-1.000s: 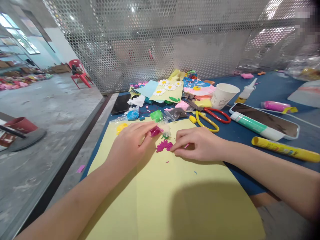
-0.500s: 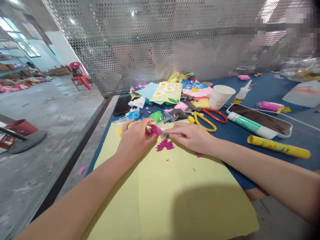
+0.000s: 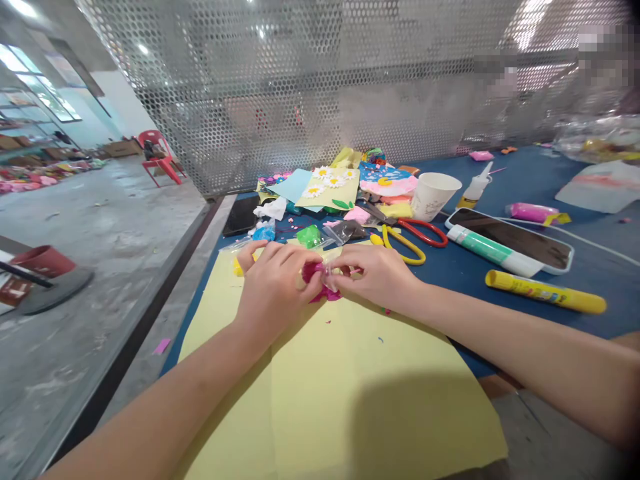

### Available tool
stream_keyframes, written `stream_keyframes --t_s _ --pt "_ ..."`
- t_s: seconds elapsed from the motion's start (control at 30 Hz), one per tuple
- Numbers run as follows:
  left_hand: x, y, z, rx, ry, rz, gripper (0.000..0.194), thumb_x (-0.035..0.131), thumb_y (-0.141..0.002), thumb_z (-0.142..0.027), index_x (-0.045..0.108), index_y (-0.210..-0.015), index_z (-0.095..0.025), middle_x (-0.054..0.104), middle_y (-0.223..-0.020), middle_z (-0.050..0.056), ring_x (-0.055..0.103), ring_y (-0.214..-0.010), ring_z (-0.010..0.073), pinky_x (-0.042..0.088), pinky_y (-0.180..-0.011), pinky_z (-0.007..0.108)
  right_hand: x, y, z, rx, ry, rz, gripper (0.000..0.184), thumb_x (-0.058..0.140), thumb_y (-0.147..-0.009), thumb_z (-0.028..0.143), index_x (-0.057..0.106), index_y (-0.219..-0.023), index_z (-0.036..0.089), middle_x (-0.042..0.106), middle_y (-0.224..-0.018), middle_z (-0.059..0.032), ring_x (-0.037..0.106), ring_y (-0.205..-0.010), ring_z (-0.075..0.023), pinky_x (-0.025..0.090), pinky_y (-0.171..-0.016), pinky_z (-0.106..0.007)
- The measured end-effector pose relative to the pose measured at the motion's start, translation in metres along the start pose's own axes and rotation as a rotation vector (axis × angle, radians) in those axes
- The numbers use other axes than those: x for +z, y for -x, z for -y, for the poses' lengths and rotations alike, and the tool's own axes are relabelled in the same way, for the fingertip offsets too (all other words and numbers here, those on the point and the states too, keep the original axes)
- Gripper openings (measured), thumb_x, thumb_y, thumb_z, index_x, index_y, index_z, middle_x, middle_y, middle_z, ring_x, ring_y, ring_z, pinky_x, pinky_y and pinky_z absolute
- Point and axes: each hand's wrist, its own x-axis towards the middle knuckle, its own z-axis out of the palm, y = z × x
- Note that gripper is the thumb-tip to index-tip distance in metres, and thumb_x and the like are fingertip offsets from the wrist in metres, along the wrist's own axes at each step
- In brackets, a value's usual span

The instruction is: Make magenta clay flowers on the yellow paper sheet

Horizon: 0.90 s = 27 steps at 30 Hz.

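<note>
A: Where's the magenta piece (image 3: pixel 315 272)?
B: Held just above the yellow sheet (image 3: pixel 320 393), near its far edge.
A: And the hands?
B: The left hand (image 3: pixel 273 290) and right hand (image 3: pixel 375 277) both pinch it from either side, fingers pressed together.

left hand (image 3: pixel 273 287) + right hand (image 3: pixel 375 277) | both pinching magenta craft piece (image 3: pixel 316 275) | over yellow card sheet (image 3: pixel 350 400) | red-handled scissors (image 3: pixel 423 231) at 2 o'clock from hands

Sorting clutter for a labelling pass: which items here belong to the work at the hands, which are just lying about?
In use: left hand, right hand, magenta clay piece, yellow card sheet.
Lying about: red-handled scissors, yellow glue stick, paper cup, green clay.
</note>
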Motion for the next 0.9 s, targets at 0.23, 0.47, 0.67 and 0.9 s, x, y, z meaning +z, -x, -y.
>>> stream_keyframes --t_s 0.23,0.47,0.67,0.9 --pt "-0.002 0.000 -0.007 -0.042 0.170 0.015 0.010 0.058 -0.087 -0.029 0.064 -0.081 -0.025 0.074 -0.087 -0.004 0.067 -0.081 0.0172 0.035 -0.093 0.041 -0.001 0.002 0.001 -0.031 -0.096 -0.047 0.012 0.062 -0.080 0.025 0.073 -0.077 0.021 0.060 -0.066 0.0010 0.051 -0.060 -0.0100 0.030 -0.053 -0.022" --pt "-0.003 -0.004 0.024 -0.246 0.002 0.003 0.008 0.058 -0.086 -0.028 0.065 -0.083 -0.026 0.073 -0.088 -0.002 0.063 -0.083 0.0218 0.032 -0.089 0.047 -0.011 0.003 -0.002 0.026 -0.561 -0.074 0.009 0.061 -0.077 0.023 0.065 -0.072 0.016 0.054 -0.064 0.0013 0.044 -0.055 -0.0089 0.034 -0.050 -0.022" --pt "0.001 -0.001 0.038 -0.175 -0.014 0.090 0.015 0.054 -0.092 -0.038 0.067 -0.094 -0.031 0.074 -0.096 -0.001 0.062 -0.094 0.0257 0.032 -0.090 0.049 -0.011 0.002 -0.011 0.085 -0.603 -0.058 0.018 0.065 -0.081 0.032 0.073 -0.088 0.018 0.064 -0.076 -0.0033 0.050 -0.062 -0.0118 0.039 -0.054 -0.024" --pt "-0.005 0.001 0.018 0.152 0.061 -0.120 0.029 0.061 -0.090 -0.038 0.063 -0.115 -0.023 0.071 -0.107 0.006 0.063 -0.095 0.0214 0.038 -0.085 0.038 -0.015 0.004 0.001 0.249 -0.728 0.114 0.018 0.063 -0.081 0.028 0.075 -0.088 0.016 0.067 -0.074 -0.0026 0.050 -0.056 -0.0087 0.038 -0.051 -0.022"
